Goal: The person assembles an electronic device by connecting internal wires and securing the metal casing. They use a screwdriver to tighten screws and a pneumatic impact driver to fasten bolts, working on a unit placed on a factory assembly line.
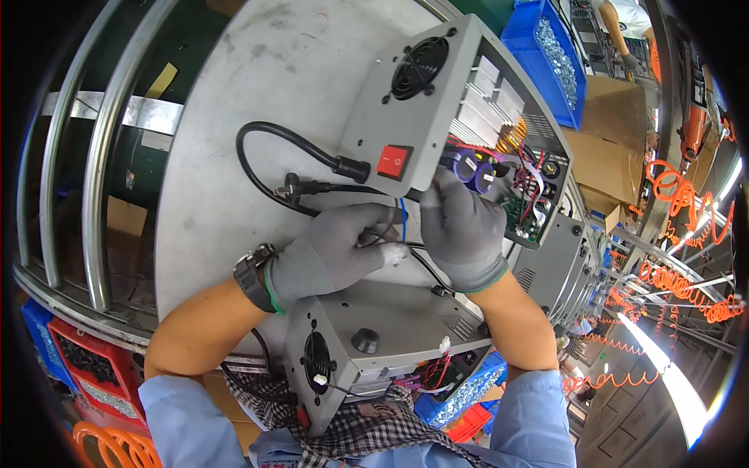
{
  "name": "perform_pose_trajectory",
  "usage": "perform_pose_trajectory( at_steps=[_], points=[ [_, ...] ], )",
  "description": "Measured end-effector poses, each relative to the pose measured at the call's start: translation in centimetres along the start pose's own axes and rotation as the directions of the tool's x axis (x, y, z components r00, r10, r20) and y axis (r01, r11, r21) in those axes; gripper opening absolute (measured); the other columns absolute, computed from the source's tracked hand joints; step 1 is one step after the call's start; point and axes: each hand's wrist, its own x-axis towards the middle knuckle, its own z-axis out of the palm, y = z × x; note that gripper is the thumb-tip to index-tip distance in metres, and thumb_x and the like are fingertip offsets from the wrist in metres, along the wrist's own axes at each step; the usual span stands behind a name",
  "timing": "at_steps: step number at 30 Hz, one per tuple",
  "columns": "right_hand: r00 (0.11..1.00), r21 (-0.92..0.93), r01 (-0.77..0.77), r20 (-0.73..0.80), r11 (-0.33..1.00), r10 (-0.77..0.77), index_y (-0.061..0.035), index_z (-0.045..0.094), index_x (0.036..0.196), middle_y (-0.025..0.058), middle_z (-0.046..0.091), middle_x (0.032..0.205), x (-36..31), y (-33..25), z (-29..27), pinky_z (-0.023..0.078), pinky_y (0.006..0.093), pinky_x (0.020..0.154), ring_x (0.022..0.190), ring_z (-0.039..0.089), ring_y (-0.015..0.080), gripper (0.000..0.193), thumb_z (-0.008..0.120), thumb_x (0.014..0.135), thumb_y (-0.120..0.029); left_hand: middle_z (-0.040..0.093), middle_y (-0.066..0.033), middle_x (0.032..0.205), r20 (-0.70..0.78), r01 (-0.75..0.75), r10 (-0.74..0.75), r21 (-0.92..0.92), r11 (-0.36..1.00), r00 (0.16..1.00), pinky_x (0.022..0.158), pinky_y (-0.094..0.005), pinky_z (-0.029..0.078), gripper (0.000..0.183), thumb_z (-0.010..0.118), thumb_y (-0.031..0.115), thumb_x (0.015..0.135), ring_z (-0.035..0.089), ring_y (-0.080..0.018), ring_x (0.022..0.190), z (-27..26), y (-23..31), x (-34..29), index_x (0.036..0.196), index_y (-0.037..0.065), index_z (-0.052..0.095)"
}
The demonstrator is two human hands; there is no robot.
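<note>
A grey metal power unit (374, 117) lies open on its side, showing heat sinks, purple capacitors (472, 170) and a copper coil. Its end wall carries a fan (421, 69), a red rocker switch (394, 161) and a black power cord (290, 129). My gloved left hand (335, 249) is closed just below that corner, fingertips beside a thin blue wire (403, 218); what it pinches is unclear. At the housing's lower edge, my gloved right hand (466, 230) curls its fingers against the opening near the capacitors. Its fingertips are hidden. The cord's plug (304, 188) lies above my left hand.
A second grey unit (382, 327) with a fan sits close to my body, beneath my forearms. More grey units (546, 261) line up to the right. A blue bin (555, 66) of metal fasteners stands at the far right. Steel rails (117, 156) border the metal tabletop (211, 195).
</note>
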Motion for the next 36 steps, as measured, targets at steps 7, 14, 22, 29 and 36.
perform_pose_trajectory(
  at_steps=[7,14,22,29,36],
  points=[
    [0.998,-0.033,-0.026,0.050,0.999,0.027,-0.0035,0.062,0.104,0.0051,0.055,0.056,0.1,0.0,-0.3,0.045,0.0355,0.046,0.045,0.057,0.0236,0.021,0.067,0.085,-0.011,0.062,-0.0056,0.076,0.078,0.127,-0.122,-0.067,0.990,0.989,0.065,-0.0276,0.047,0.024,0.069,0.016,0.086,0.056,-0.0097,0.070,-0.6,-0.2,0.6,0.102,-0.001,0.065],
    [0.982,-0.143,0.025,0.189,0.989,0.002,-0.0072,0.063,0.092,0.0080,0.057,0.059,1.8,-0.7,-2.5,0.045,0.0370,0.045,0.048,0.058,0.0269,0.015,0.068,0.081,-0.015,0.067,-0.0141,0.084,0.123,-0.040,0.026,0.112,0.993,0.992,0.073,-0.0311,0.051,0.028,0.063,0.014,0.085,0.065,-0.0210,0.076,-1.0,-1.3,0.4,0.111,0.001,0.064],
    [0.918,-0.211,0.149,0.393,0.966,-0.056,-0.0106,0.061,0.079,0.0050,0.056,0.057,4.8,-1.0,-4.4,0.043,0.0374,0.041,0.047,0.058,0.0238,0.011,0.065,0.081,-0.021,0.064,-0.0140,0.081,0.124,-0.154,0.136,0.154,0.976,0.983,0.069,-0.0341,0.050,0.023,0.066,0.015,0.086,0.062,-0.0236,0.073,-1.2,-1.6,0.0,0.103,0.000,0.065],
    [0.947,-0.060,0.322,0.029,0.945,-0.321,-0.0162,0.069,0.101,0.0002,0.056,0.065,-0.9,1.9,-1.3,0.042,0.0334,0.043,0.053,0.058,0.0179,0.027,0.068,0.074,-0.017,0.064,-0.0117,0.070,0.192,-0.062,0.059,0.008,0.998,0.980,0.061,-0.0303,0.050,0.021,0.060,0.018,0.092,0.062,-0.0144,0.064,-1.5,-1.1,-0.2,0.092,0.000,0.069],
    [0.905,0.537,0.288,-0.422,0.793,-0.042,-0.0131,0.066,0.104,0.0034,0.066,0.099,0.4,0.6,1.4,0.051,0.0325,0.053,0.067,0.064,0.0201,0.028,0.066,0.076,-0.016,0.064,-0.0112,0.078,0.106,-0.153,0.110,0.652,0.743,0.988,0.068,-0.0322,0.053,0.033,0.069,0.028,0.087,0.066,-0.0237,0.073,-4.1,4.8,-4.3,0.101,-0.001,0.065]
  ],
)
